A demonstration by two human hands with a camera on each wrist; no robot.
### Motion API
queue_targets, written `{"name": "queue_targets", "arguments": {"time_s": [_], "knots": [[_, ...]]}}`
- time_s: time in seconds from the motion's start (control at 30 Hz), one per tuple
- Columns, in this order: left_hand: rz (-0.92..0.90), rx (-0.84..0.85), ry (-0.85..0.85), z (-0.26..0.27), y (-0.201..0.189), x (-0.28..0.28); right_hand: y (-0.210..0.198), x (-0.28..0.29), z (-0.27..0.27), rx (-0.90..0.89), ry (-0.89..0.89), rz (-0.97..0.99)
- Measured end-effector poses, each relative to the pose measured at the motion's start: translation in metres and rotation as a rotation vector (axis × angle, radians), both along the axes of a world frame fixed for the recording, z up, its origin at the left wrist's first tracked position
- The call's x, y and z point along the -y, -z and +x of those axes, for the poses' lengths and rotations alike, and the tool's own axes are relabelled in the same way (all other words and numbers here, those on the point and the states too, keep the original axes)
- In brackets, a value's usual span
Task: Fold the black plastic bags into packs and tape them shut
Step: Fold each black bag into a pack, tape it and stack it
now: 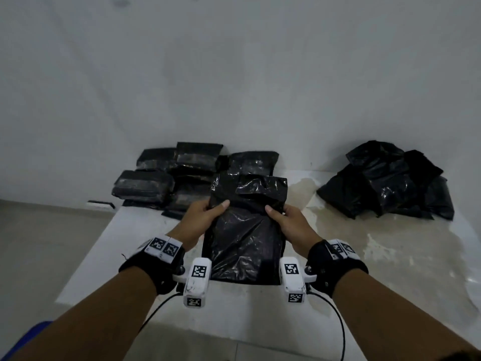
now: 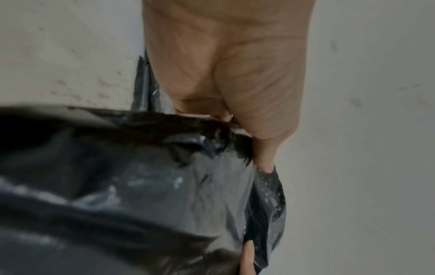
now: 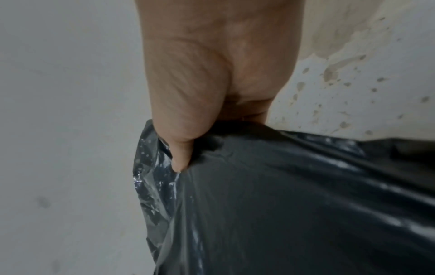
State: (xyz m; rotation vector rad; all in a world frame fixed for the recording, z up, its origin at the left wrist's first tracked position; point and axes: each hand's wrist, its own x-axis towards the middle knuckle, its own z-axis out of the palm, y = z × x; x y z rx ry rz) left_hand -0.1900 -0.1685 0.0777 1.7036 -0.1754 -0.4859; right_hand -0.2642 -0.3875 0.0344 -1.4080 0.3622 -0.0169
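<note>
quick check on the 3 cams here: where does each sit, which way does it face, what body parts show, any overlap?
Head: on the person's head, facing forward and down at the table; shows both forearms, left hand and right hand gripping the black bag.
Left wrist: looks along the left hand; shows palm and thumb on the bag's edge.
Right wrist: looks along the right hand; shows palm and thumb likewise.
Shared: all three see the black bag.

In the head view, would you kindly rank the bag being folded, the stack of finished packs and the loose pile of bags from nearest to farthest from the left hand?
1. Bag being folded: gripped by the left hand.
2. Stack of finished packs: just beyond, far left.
3. Loose pile of bags: far right.
</note>
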Motion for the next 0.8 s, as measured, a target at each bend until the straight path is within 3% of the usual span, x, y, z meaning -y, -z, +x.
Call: {"name": "queue_targets", "arguments": {"time_s": [0.27,0.43,0.6,0.8], "knots": [[0.081,-0.242,0.007,0.023,0.097,-0.023,0.079,-0.032,-0.007,-0.316,0.088,-0.03],[0.207,-0.279,0.073,0.022,0.158,-0.051,0.127,-0.054,-0.019,-0.358,0.111,-0.403],[0.166,-0.225,0.088,0.034,0.165,-0.06,0.13,-0.064,-0.016,-0.334,0.257,-0.379],[0.216,-0.16,0.018,0.045,0.166,-0.057,0.132,-0.052,-0.004,-0.298,0.283,-0.402]]}}
